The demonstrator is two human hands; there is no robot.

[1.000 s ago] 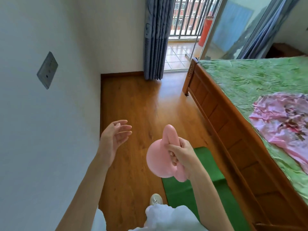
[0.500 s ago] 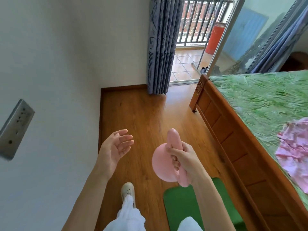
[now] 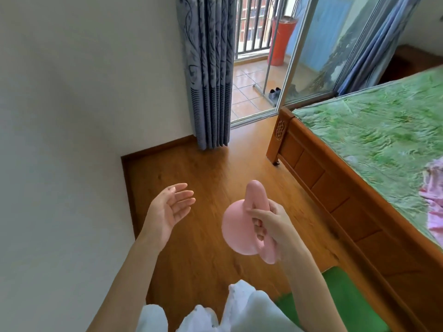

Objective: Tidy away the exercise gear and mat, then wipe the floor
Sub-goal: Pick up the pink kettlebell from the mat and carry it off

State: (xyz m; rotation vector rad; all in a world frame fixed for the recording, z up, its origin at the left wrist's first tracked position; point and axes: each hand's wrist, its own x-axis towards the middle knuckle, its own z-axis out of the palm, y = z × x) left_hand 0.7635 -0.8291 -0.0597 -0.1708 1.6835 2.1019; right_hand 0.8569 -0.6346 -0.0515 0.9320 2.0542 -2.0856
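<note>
Walking forward, the person is leaving the green mat (image 3: 345, 305) behind near the feet. Beyond it, the right hand (image 3: 271, 224) is clutching the pink kettlebell (image 3: 237, 228) by its handle for carrying, while the left hand (image 3: 167, 209) is hanging released, balancing. No writing is showing.

I see a wooden floor (image 3: 191, 236) running from near me to the far balcony door. A green mat (image 3: 345, 305) lies flat on it at near right, tight beside the wooden bed (image 3: 335, 188). The bed stands on the floor along the right and carries a green cover (image 3: 378, 130); a pink cloth (image 3: 435, 200) lies on that cover at the right edge.
</note>
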